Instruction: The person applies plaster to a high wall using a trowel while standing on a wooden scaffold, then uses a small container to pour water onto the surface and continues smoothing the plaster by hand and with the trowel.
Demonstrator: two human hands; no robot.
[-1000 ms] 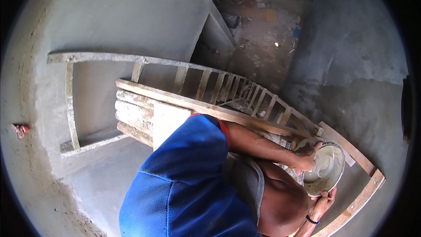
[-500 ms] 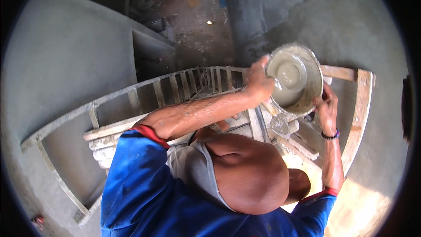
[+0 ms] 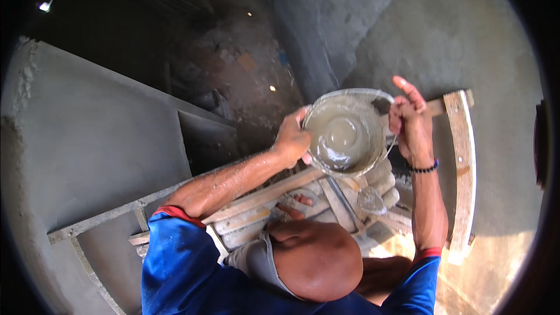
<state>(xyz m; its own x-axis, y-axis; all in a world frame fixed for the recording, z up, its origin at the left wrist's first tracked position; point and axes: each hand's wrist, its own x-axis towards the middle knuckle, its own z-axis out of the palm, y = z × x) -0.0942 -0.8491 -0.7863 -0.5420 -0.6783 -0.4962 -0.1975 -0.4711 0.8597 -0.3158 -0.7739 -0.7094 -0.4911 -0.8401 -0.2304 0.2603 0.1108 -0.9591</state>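
A round metal bucket (image 3: 364, 146) holds grey, watery mix, raised in front of my body. My left hand (image 3: 291, 137) is closed on the bucket's left rim, thumb at the side. My right hand (image 3: 411, 122) is at the bucket's right side, fingers curled on its thin wire handle, one finger raised. Below the bucket a trowel (image 3: 370, 201) smeared with grey mix lies on the platform of worn boards (image 3: 344, 207) and light, crusted poles.
A wooden ladder (image 3: 87, 227) lies at the lower left, beside a grey plastered ledge (image 3: 105, 128). A wooden frame (image 3: 461, 169) stands at my right against plastered wall (image 3: 501, 111). Far below is a dim, debris-strewn floor (image 3: 233, 46) beside a dark opening.
The bucket has risen from low at the right, moved leftward and is now more central. My right hand has shifted from the rim up onto the wire handle. The view has turned.
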